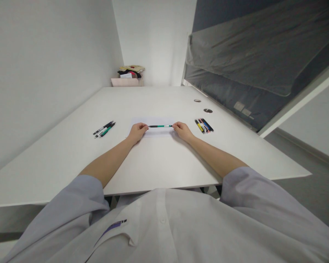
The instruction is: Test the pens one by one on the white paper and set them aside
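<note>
A green and black pen (163,126) lies level between my two hands, above a white sheet of paper (159,134). My left hand (137,132) pinches its black end at the left. Fingertips of my right hand (181,130) close on the other end. On the table to the left is a small group of pens, among them a green one (107,130). Several more pens lie side by side to the right, with a yellow one (199,126) at their left edge.
The white table (159,164) stretches away to a pale box (124,82) with items piled in it at the far end. Two round table inserts (208,110) sit at the right, beside a dark panel (222,84) partly covered in plastic. A wall runs along the left.
</note>
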The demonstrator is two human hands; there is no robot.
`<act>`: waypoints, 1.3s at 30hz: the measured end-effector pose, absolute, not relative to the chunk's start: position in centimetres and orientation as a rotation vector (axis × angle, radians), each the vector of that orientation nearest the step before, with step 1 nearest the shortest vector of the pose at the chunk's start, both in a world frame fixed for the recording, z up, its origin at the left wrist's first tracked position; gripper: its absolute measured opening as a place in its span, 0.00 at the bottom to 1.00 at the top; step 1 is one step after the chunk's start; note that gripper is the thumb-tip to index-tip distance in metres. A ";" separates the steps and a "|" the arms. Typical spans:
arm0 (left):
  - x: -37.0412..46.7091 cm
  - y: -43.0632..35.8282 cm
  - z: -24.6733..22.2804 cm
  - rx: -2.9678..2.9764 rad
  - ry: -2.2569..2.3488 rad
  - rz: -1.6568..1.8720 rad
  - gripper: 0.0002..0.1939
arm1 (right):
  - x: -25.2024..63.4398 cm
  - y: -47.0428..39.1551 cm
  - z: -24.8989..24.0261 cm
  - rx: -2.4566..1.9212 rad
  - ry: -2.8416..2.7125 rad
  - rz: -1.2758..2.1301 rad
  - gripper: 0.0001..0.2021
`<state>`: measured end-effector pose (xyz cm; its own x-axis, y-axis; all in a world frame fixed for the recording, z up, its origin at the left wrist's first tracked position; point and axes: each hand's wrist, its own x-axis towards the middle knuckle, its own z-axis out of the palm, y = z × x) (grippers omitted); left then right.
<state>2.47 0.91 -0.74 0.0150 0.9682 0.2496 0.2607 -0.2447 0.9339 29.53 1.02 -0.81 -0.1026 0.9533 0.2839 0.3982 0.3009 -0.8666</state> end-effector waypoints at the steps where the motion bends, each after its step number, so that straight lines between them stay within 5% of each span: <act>1: 2.5 0.9 -0.7 1.592 1.292 1.273 0.16 | 29.5 1.0 -0.8 -1.245 -1.668 0.778 0.13; 39: 2.4 1.1 -1.1 1.632 1.306 1.270 0.16 | 29.3 0.5 -0.2 -1.307 -1.705 0.749 0.16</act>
